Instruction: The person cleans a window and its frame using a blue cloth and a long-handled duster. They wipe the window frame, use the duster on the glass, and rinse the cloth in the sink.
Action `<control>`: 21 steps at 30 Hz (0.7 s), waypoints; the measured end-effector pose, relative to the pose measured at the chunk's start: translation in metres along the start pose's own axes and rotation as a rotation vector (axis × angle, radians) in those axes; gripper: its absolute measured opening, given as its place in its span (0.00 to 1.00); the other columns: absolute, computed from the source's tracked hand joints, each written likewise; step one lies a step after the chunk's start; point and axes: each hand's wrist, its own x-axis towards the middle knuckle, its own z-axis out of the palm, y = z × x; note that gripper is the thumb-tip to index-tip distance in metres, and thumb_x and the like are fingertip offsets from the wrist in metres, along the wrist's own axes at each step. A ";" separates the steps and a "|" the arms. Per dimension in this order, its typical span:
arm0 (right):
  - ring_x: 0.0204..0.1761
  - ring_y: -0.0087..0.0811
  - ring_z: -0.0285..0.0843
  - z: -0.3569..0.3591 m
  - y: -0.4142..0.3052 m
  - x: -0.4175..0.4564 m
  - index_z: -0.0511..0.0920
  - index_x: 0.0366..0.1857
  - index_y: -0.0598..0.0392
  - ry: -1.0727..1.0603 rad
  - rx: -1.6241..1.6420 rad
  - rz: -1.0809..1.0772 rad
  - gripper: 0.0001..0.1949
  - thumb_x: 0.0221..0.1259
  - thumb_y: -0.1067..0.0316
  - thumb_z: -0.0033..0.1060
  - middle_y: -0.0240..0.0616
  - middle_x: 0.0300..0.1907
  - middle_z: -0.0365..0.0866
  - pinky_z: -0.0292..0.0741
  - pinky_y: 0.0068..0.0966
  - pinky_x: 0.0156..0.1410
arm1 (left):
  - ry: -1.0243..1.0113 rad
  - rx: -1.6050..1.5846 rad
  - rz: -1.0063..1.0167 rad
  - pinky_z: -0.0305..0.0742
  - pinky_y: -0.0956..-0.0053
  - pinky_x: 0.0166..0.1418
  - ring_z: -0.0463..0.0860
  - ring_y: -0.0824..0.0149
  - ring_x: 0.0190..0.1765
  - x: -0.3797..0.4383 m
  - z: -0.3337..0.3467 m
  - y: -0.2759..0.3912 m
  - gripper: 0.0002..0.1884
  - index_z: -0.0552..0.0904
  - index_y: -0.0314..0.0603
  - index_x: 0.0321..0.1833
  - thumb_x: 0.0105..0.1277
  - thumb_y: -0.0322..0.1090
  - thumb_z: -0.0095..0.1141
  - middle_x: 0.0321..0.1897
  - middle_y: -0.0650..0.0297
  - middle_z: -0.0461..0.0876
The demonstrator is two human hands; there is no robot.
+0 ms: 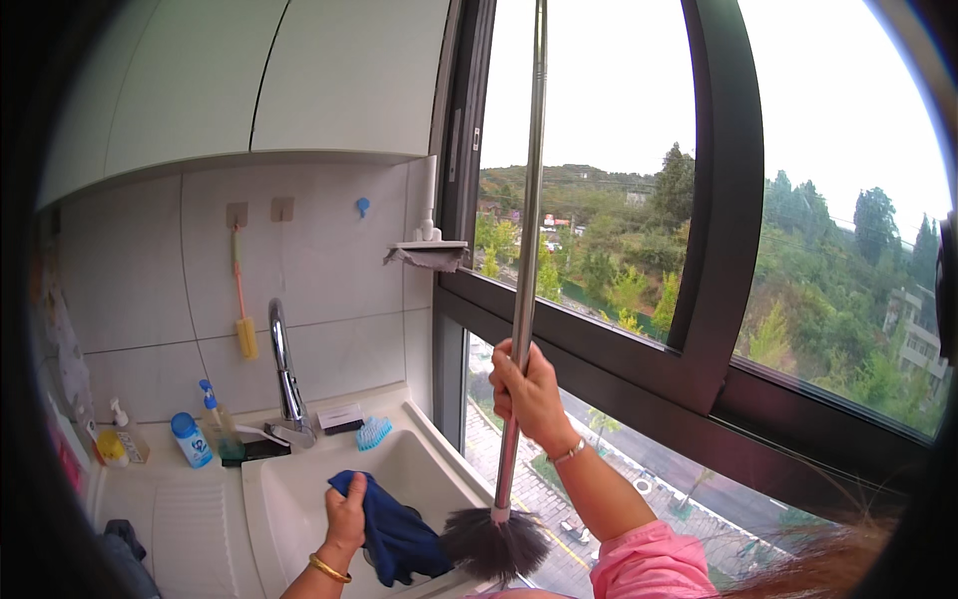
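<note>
My right hand (528, 389) grips the metal pole (525, 299) of a long-handled round brush. The pole stands nearly upright in front of the window, its top running out of the picture. Dark bristles (498, 545) flare at its lower end, beside the right rim of the white sink (296, 498). Over the basin my left hand (346, 513) pinches a dark blue cloth (400, 528), thumb on top. The cloth hangs down to the right, and its lower corner meets the bristles in the picture; whether they touch I cannot tell.
A chrome faucet (284, 374) rises behind the basin. Beside it are a blue scrub brush (374, 433), a blue bottle (191, 440) and a pump bottle (217, 419). A yellow bottle brush (246, 337) hangs on the tiles. Dark window frames (599, 341) border the right side.
</note>
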 end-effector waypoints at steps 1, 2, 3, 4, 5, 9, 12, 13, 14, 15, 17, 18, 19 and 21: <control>0.13 0.16 0.55 -0.002 -0.007 0.007 0.65 0.37 0.50 0.030 -0.045 -0.024 0.06 0.66 0.65 0.50 0.28 0.19 0.62 0.54 0.16 0.15 | 0.036 -0.069 -0.008 0.65 0.81 0.29 0.68 0.80 0.25 0.001 -0.003 0.002 0.13 0.73 0.45 0.24 0.67 0.37 0.54 0.22 0.75 0.72; 0.13 0.16 0.55 -0.004 -0.013 0.014 0.65 0.37 0.50 0.034 -0.036 -0.027 0.06 0.66 0.65 0.51 0.28 0.19 0.62 0.54 0.16 0.15 | 0.067 -0.084 -0.001 0.65 0.81 0.30 0.67 0.79 0.25 0.000 -0.005 0.006 0.13 0.73 0.45 0.25 0.68 0.38 0.52 0.22 0.75 0.71; 0.12 0.15 0.55 -0.009 -0.019 0.020 0.65 0.36 0.50 0.047 -0.033 -0.031 0.07 0.66 0.65 0.51 0.28 0.18 0.62 0.53 0.16 0.14 | 0.077 -0.065 0.013 0.64 0.81 0.30 0.67 0.79 0.26 -0.001 -0.005 0.009 0.13 0.73 0.45 0.25 0.69 0.39 0.52 0.22 0.75 0.70; 0.12 0.15 0.55 -0.010 -0.022 0.024 0.65 0.36 0.50 0.056 -0.032 -0.040 0.07 0.66 0.65 0.51 0.27 0.18 0.62 0.53 0.16 0.14 | 0.100 -0.052 0.045 0.64 0.81 0.30 0.67 0.79 0.26 -0.003 -0.008 0.011 0.13 0.72 0.45 0.26 0.69 0.39 0.51 0.22 0.75 0.70; 0.12 0.15 0.55 -0.011 -0.027 0.029 0.65 0.35 0.50 0.066 -0.031 -0.050 0.07 0.65 0.65 0.52 0.27 0.18 0.62 0.53 0.16 0.14 | 0.122 -0.039 0.079 0.64 0.81 0.30 0.67 0.79 0.26 -0.003 -0.009 0.013 0.13 0.72 0.45 0.26 0.69 0.40 0.51 0.23 0.75 0.70; 0.12 0.16 0.61 -0.026 -0.051 0.040 0.66 0.29 0.51 0.203 -0.223 -0.165 0.08 0.62 0.65 0.54 0.26 0.17 0.65 0.57 0.17 0.13 | 0.321 -0.019 0.063 0.68 0.80 0.36 0.71 0.78 0.31 -0.001 -0.026 0.018 0.12 0.75 0.42 0.31 0.69 0.41 0.51 0.28 0.73 0.73; 0.11 0.18 0.58 -0.028 -0.064 0.050 0.67 0.32 0.53 0.188 -0.257 -0.189 0.08 0.64 0.64 0.52 0.29 0.18 0.64 0.57 0.18 0.12 | 0.419 0.028 0.103 0.69 0.80 0.39 0.72 0.77 0.34 -0.013 -0.042 0.029 0.12 0.76 0.38 0.35 0.69 0.41 0.51 0.30 0.72 0.75; 0.11 0.17 0.57 -0.036 -0.062 0.052 0.67 0.33 0.53 0.177 -0.267 -0.222 0.07 0.64 0.65 0.52 0.29 0.18 0.64 0.57 0.17 0.13 | 0.417 0.045 0.095 0.69 0.80 0.40 0.72 0.77 0.34 -0.014 -0.038 0.027 0.12 0.76 0.38 0.36 0.69 0.41 0.51 0.31 0.72 0.75; 0.12 0.16 0.57 -0.037 -0.064 0.052 0.67 0.33 0.54 0.189 -0.272 -0.219 0.07 0.63 0.66 0.53 0.29 0.19 0.65 0.57 0.17 0.14 | 0.398 0.066 0.066 0.69 0.80 0.40 0.72 0.77 0.34 -0.017 -0.039 0.026 0.12 0.76 0.39 0.35 0.69 0.41 0.51 0.31 0.72 0.75; 0.12 0.16 0.57 -0.037 -0.063 0.053 0.67 0.34 0.54 0.209 -0.268 -0.228 0.07 0.63 0.67 0.54 0.28 0.19 0.65 0.57 0.16 0.15 | 0.379 0.076 0.052 0.69 0.80 0.40 0.72 0.77 0.34 -0.019 -0.040 0.026 0.12 0.77 0.39 0.35 0.69 0.41 0.51 0.31 0.72 0.75; 0.13 0.16 0.58 -0.038 -0.060 0.054 0.67 0.34 0.54 0.200 -0.278 -0.292 0.07 0.63 0.67 0.54 0.28 0.20 0.65 0.57 0.16 0.15 | 0.372 0.096 0.037 0.66 0.81 0.37 0.70 0.79 0.32 -0.022 -0.037 0.028 0.12 0.76 0.42 0.32 0.69 0.41 0.51 0.28 0.74 0.73; 0.13 0.15 0.58 -0.040 -0.057 0.054 0.67 0.34 0.54 0.207 -0.279 -0.296 0.07 0.63 0.67 0.54 0.28 0.20 0.65 0.57 0.16 0.15 | 0.351 0.102 0.020 0.66 0.81 0.36 0.69 0.79 0.31 -0.025 -0.038 0.028 0.12 0.76 0.42 0.31 0.69 0.41 0.51 0.27 0.74 0.73; 0.13 0.15 0.59 -0.040 -0.055 0.055 0.68 0.34 0.54 0.206 -0.277 -0.305 0.06 0.63 0.68 0.54 0.28 0.20 0.65 0.57 0.16 0.15 | 0.336 0.104 0.011 0.65 0.82 0.36 0.68 0.80 0.31 -0.026 -0.038 0.029 0.12 0.76 0.43 0.30 0.69 0.41 0.51 0.26 0.75 0.72; 0.13 0.15 0.59 -0.040 -0.048 0.055 0.67 0.33 0.54 0.200 -0.263 -0.323 0.06 0.63 0.68 0.54 0.27 0.19 0.65 0.57 0.16 0.15 | 0.365 0.147 0.035 0.63 0.82 0.35 0.67 0.80 0.29 -0.029 -0.034 0.029 0.12 0.75 0.44 0.28 0.69 0.41 0.51 0.24 0.76 0.71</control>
